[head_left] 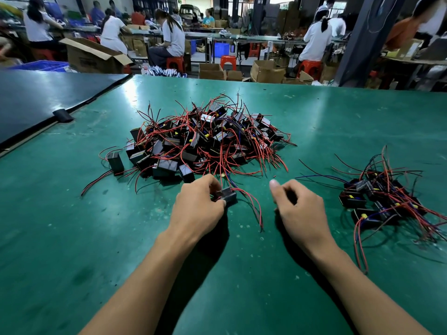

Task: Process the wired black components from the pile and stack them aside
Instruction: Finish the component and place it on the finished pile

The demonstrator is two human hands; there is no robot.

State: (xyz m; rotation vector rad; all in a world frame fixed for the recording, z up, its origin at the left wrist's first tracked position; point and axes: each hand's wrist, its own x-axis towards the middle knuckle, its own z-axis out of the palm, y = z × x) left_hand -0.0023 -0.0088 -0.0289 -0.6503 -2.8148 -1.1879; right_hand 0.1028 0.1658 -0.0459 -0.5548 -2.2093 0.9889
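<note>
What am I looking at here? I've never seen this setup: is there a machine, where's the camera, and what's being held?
No machine: these are a person's two bare hands, filmed by a camera worn on the head, looking forward and down. On the green table lies a big pile of black wired components, and a smaller group sits to the right. The left hand grips one black component, its red wires trailing. The right hand has curled fingers and holds nothing visible.

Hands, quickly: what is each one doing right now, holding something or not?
Left hand: grips a wired black component just in front of the pile.
Right hand: fingers curled, holding nothing visible.
</note>
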